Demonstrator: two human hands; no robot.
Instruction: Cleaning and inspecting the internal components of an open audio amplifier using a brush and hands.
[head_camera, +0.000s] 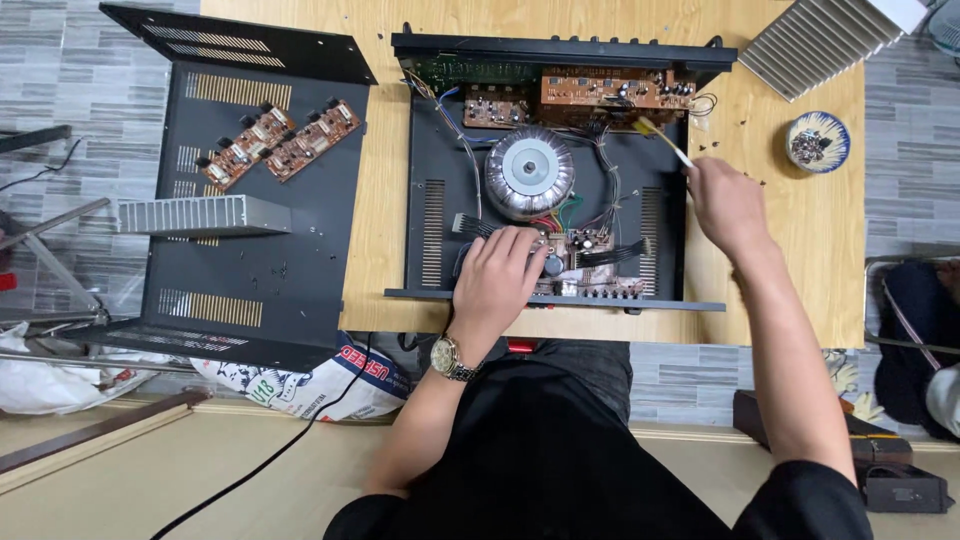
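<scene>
An open black amplifier chassis lies on a wooden table. Inside it sit a round silver transformer and brown circuit boards along the far wall. My left hand, with a wristwatch, rests on a small circuit board at the chassis's near edge. My right hand is at the chassis's right wall and holds a thin tool with a yellow tip that points at the far boards.
The removed black cover lies at the left with two brown circuit boards and a finned heatsink on it. Another heatsink and a small bowl of screws are at the far right.
</scene>
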